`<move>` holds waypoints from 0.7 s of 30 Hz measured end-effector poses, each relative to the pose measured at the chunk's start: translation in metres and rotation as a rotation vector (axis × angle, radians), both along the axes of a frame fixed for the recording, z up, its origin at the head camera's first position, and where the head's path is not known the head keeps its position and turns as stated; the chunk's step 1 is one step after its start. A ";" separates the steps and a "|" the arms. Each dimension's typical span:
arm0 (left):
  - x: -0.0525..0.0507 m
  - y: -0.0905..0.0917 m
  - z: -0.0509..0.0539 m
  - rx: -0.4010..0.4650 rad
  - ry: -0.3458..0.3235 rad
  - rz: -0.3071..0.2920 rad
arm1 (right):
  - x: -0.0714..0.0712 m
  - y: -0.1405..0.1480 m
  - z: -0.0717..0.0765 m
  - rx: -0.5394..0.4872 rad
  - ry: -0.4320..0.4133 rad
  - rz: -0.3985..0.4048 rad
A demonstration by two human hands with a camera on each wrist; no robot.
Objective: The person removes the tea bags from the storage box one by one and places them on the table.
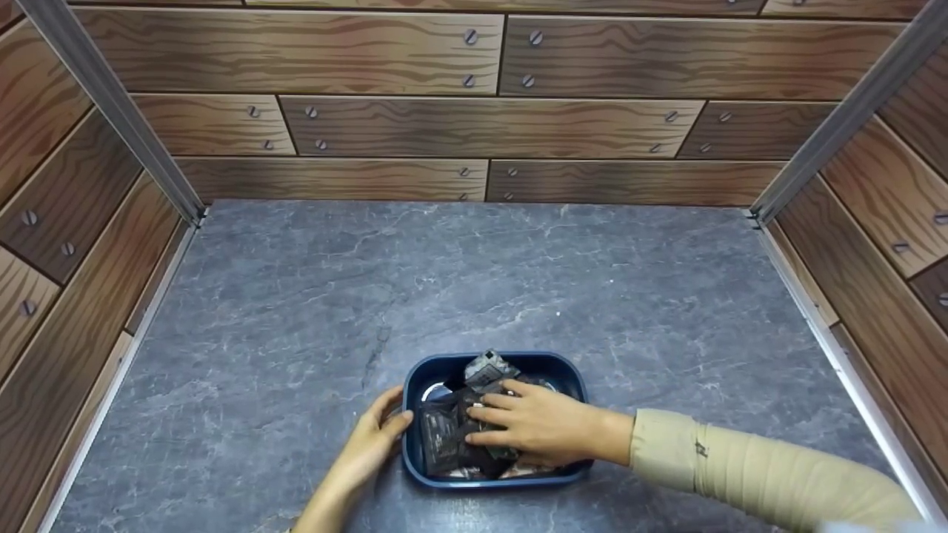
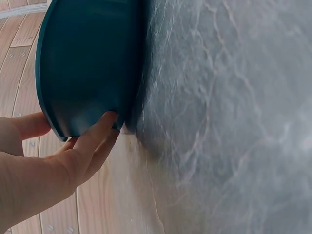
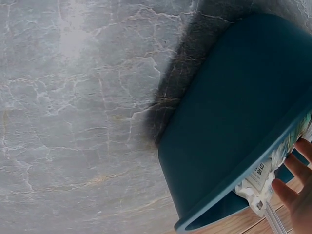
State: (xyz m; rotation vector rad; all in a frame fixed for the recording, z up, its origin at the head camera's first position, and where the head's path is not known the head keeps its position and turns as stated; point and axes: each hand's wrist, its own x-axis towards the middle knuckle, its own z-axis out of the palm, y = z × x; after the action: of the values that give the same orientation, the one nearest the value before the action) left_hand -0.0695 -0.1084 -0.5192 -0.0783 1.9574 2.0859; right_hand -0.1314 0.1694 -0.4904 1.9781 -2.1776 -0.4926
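At the near edge of the desk (image 1: 333, 289), a bare left forearm comes up from below and slants inward, ending in the left hand (image 1: 374, 437), whose grip has hold of a deep blue tub (image 1: 548, 366): thumb at the rim, fingers laid along the outer wall, as the left wrist view also shows. On the other side, a right forearm in a wrinkled beige sleeve (image 1: 785, 459) reaches across from the lower right, nearly level, the wrist just above the tub's right rim. The right hand (image 1: 533, 422) lies back upward over the tub, fingers spread, slightly bent and pointing left, their tips resting on the packets; its grip is loose, closed around nothing.

The tub stands upright on the desk between the two arms. Inside, a dark pouch (image 1: 441, 440) leans at the left, just nearer than a white, round-edged piece (image 1: 435, 392). Farther back, a silver-grey packet (image 1: 486, 369) juts up at the far rim. More contents are hidden under the right hand.

Beyond the tub, the grey marbled desktop runs back to a wood-plank wall (image 1: 385, 59), with a slanting metal post (image 1: 118, 111) at the left corner.
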 end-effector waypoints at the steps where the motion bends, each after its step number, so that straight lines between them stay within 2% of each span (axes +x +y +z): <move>1: 0.000 0.000 0.000 0.005 -0.001 0.001 | 0.000 0.000 0.000 -0.004 0.008 0.004; 9: 0.000 -0.001 -0.001 -0.009 0.015 0.004 | -0.001 -0.006 0.005 -0.036 0.007 0.013; 14: 0.000 -0.002 -0.002 0.012 0.005 -0.001 | -0.006 -0.010 0.017 -0.053 0.002 0.006; 21: 0.000 -0.004 -0.003 0.031 0.024 -0.019 | -0.019 -0.017 0.038 -0.097 -0.033 -0.029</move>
State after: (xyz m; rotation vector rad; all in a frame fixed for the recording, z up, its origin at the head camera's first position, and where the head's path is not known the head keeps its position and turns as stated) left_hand -0.0690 -0.1120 -0.5218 -0.0283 1.9310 2.1144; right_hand -0.1508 0.1522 -0.4528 1.9213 -2.2079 -0.3536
